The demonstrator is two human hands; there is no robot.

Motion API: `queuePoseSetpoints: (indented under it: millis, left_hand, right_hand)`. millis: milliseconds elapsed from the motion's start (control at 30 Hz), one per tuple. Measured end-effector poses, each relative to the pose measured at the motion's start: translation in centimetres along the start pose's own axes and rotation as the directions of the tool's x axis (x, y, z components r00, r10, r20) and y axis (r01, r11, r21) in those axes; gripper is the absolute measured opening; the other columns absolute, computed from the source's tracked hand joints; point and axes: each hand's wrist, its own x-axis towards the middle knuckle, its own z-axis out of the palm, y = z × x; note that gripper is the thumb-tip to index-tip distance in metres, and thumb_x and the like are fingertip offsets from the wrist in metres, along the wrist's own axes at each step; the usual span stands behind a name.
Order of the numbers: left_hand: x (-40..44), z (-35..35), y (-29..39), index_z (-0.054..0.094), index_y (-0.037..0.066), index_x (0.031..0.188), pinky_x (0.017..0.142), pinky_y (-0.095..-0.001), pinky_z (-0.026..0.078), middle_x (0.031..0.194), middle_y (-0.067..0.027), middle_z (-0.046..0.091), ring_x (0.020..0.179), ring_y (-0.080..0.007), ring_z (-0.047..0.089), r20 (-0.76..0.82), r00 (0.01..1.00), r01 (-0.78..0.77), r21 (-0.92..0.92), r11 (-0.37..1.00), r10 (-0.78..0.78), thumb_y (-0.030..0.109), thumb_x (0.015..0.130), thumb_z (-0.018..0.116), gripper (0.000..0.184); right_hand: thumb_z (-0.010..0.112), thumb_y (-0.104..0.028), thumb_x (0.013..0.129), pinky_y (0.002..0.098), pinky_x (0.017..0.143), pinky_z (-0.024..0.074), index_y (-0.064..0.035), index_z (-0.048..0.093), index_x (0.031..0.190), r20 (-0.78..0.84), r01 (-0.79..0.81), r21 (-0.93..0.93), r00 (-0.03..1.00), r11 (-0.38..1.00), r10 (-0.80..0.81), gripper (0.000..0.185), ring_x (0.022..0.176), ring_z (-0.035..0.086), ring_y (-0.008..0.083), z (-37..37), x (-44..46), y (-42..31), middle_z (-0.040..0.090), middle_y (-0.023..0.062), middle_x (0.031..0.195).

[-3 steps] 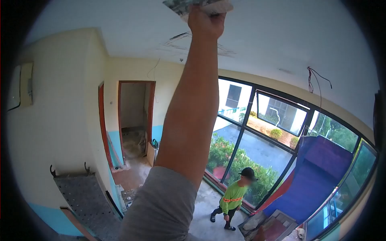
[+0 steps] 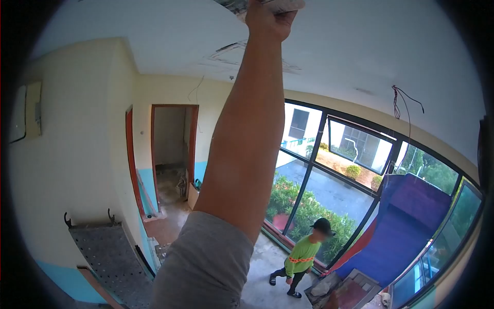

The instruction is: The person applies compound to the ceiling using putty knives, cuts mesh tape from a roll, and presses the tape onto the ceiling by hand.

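Note:
My left hand point(image 2: 267, 20) is raised overhead at the top edge, at the end of a bare forearm and a grey sleeve. Its fingers are closed on what looks like a plastering trowel point(image 2: 234, 6), a flat blade with grey and whitish smears. The blade lies close under the white ceiling point(image 2: 339, 36); whether it touches is hard to tell, and the frame cuts off its upper part. Behind the wrist, the ceiling has a squarish marked patch point(image 2: 226, 51) with dark, rough lines. My right hand is out of view.
Below, a person in a green top point(image 2: 299, 257) stands by large windows point(image 2: 339, 185). Wires point(image 2: 396, 103) hang from the ceiling. A perforated metal platform with hooks point(image 2: 108, 252) is at lower left. A blue-purple panel point(image 2: 406, 226) leans at right. A doorway point(image 2: 172, 149) opens behind.
My left hand and the trowel have shifted slightly up and to the right, with less of the blade in view. The person below has moved slightly to the right.

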Motion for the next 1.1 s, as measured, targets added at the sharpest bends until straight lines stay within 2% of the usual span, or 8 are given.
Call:
queuePoseSetpoints:
  millis: [167, 267, 367, 467, 667, 767, 967, 1100]
  left_hand:
    - [-2.6, -2.2, -1.1, 0.037, 0.01, 0.139, 0.09, -0.0627, 0.05, 0.136, -0.017, 0.052, 0.124, -0.0399, 0.052, -0.103, 0.981, 0.187, 0.254, 0.949, -0.165, 0.032, 0.083, 0.076, 0.071]
    - [-4.3, -7.0, 0.6, 0.04, 0.009, 0.138, 0.094, -0.0572, 0.05, 0.135, -0.0157, 0.052, 0.122, -0.0365, 0.053, -0.092, 0.995, 0.048, 0.751, 0.659, 0.033, 0.035, 0.093, 0.057, 0.055]
    - [-4.5, -9.4, 2.6, 0.042, 0.009, 0.138, 0.097, -0.0517, 0.05, 0.134, -0.0143, 0.052, 0.12, -0.0332, 0.055, 0.033, 0.98, -0.062, 0.987, 0.145, 0.194, 0.038, 0.103, 0.038, 0.045]
    - [-3.7, -5.4, 5.7, 0.041, 0.009, 0.138, 0.097, -0.0529, 0.052, 0.133, -0.015, 0.052, 0.119, -0.0349, 0.056, -0.295, 0.946, -0.043, 0.291, 0.956, 0.133, 0.039, 0.105, 0.031, 0.045]
    - [-0.1, -5.1, 8.1, 0.039, 0.008, 0.138, 0.097, -0.0551, 0.052, 0.136, -0.0167, 0.048, 0.12, -0.0372, 0.054, -0.24, 0.963, -0.013, 0.401, 0.916, 0.119, 0.038, 0.107, 0.023, 0.046]
    - [0.7, -3.9, 6.7, 0.037, 0.005, 0.14, 0.099, -0.0567, 0.05, 0.136, -0.019, 0.048, 0.121, -0.0387, 0.054, -0.287, 0.958, 0.094, 0.377, 0.922, 0.02, 0.039, 0.107, 0.022, 0.049]
    - [0.6, -8.3, 3.7, 0.037, 0.004, 0.139, 0.097, -0.0577, 0.051, 0.133, -0.0189, 0.051, 0.118, -0.0404, 0.056, -0.376, 0.926, 0.179, 0.354, 0.918, -0.036, 0.038, 0.107, 0.024, 0.049]
    - [-1.0, -8.3, 3.2, 0.048, 0.007, 0.135, 0.094, -0.0495, 0.054, 0.13, -0.0163, 0.056, 0.118, -0.034, 0.057, -0.292, 0.953, -0.045, 0.126, 0.991, 0.081, 0.04, 0.105, 0.038, 0.046]
  right_hand:
    - [0.056, -0.029, 0.099, 0.0394, 0.097, 0.0449, 0.0007, 0.047, 0.136, 0.098, -0.019, 0.124, 0.995, 0.992, 0.007, 0.048, 0.116, 0.051, 0.0265, 2.2, -0.3, -0.5, 0.053, 0.0116, 0.129]
    - [0.054, -0.028, 0.099, 0.04, 0.098, 0.0445, 0.0034, 0.046, 0.135, 0.329, 0.115, 0.303, 0.919, 0.946, -0.218, 0.048, 0.117, 0.051, 0.0273, -4.4, 5.0, 3.8, 0.053, 0.0131, 0.13]
    - [0.053, -0.026, 0.098, 0.0415, 0.097, 0.0454, 0.0063, 0.047, 0.134, 0.55, 0.673, -0.649, 0.737, 0.355, -0.392, 0.049, 0.113, 0.054, 0.0293, -5.2, 4.6, 3.2, 0.056, 0.0148, 0.125]
    - [0.052, -0.026, 0.099, 0.0413, 0.094, 0.0468, 0.0053, 0.048, 0.133, 0.209, 0.194, -0.21, 0.966, 0.958, -0.15, 0.046, 0.108, 0.055, 0.0296, -4.0, 4.2, 3.2, 0.058, 0.0138, 0.12]
    - [0.048, -0.026, 0.102, 0.0408, 0.087, 0.0496, 0.0033, 0.051, 0.132, 0.668, -0.568, 0.566, 0.741, 0.598, 0.07, 0.042, 0.098, 0.058, 0.0302, -7.6, 6.6, 5.9, 0.061, 0.0119, 0.112]
    - [0.049, -0.025, 0.1, 0.0395, 0.089, 0.0497, 0.0048, 0.052, 0.131, 0.013, -0.041, 0.021, 0.999, 0.999, 0.041, 0.043, 0.101, 0.058, 0.029, 0.1, 1.3, 1.0, 0.061, 0.012, 0.114]
    - [0.056, -0.021, 0.095, 0.0374, 0.095, 0.0472, 0.0038, 0.053, 0.131, -0.025, 0.177, -0.298, 0.981, 0.938, -0.193, 0.044, 0.111, 0.057, 0.0286, -3.6, 3.4, 6.0, 0.06, 0.0136, 0.121]
    - [0.06, -0.024, 0.092, 0.0445, 0.098, 0.0446, 0.0029, 0.05, 0.134, -0.13, 0.031, 0.113, 0.991, 0.993, -0.016, 0.051, 0.117, 0.053, 0.0363, 0.1, 1.3, 5.3, 0.055, 0.0205, 0.128]
